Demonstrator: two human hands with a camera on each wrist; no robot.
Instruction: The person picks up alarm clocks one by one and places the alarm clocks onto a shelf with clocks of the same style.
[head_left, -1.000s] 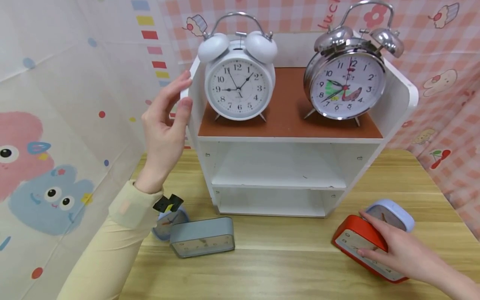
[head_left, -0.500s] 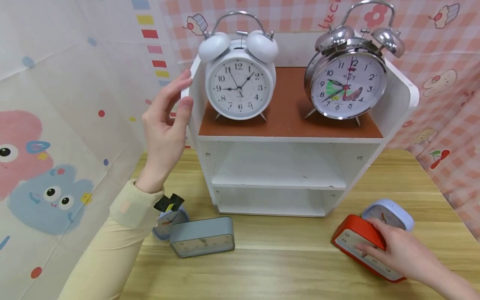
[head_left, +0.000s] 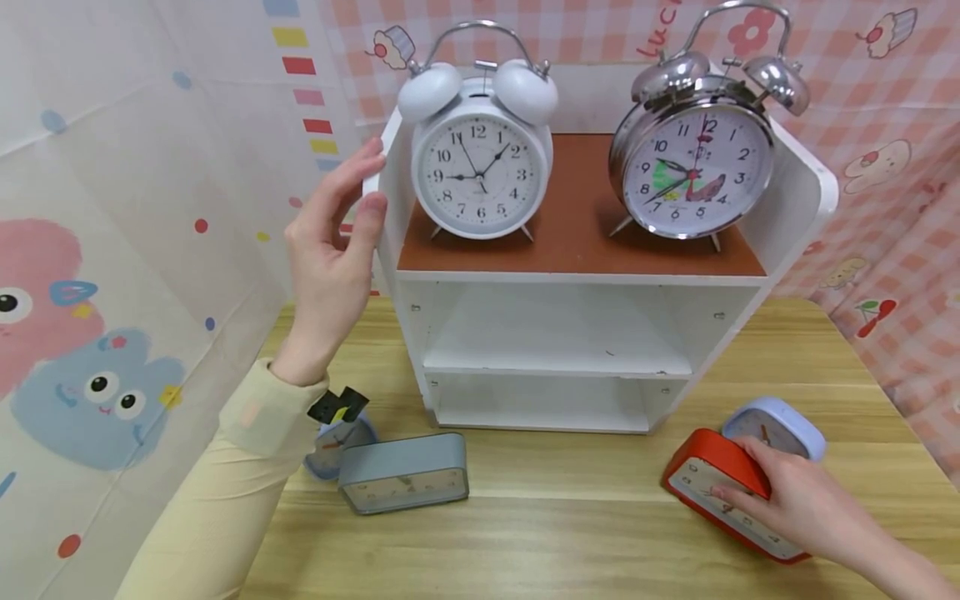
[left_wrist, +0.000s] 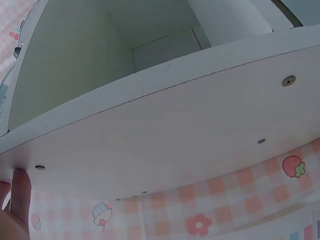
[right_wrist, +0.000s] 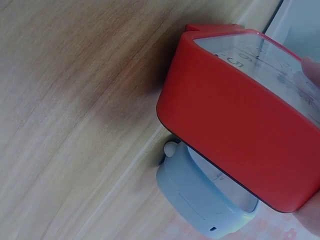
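Note:
My right hand (head_left: 813,500) grips a red rectangular alarm clock (head_left: 693,458), with the thumb across its white face and the fingers over the top and behind. The right wrist view shows one smooth end of the red clock (right_wrist: 235,120) close over the wood. Right behind it is a light-blue clock (head_left: 780,421), partly covered. My left hand (head_left: 330,242) touches the left side panel of a white shelf unit (head_left: 562,325) with fingertips and thumb near its front edge. In the left wrist view, fingers (left_wrist: 21,192) lie against the panel's outer face.
On the shelf's brown top stand a white twin-bell alarm clock (head_left: 480,179) and a silver one (head_left: 693,175). A grey-blue clock (head_left: 405,471) and a blue round-edged clock (head_left: 326,454) sit at the left of the wooden table (head_left: 540,542). Patterned cloth (head_left: 135,208) hangs around.
My right hand's fingers and thumb have shifted slightly on the red alarm clock, which stays in about the same place. The left hand has stayed on the shelf panel.

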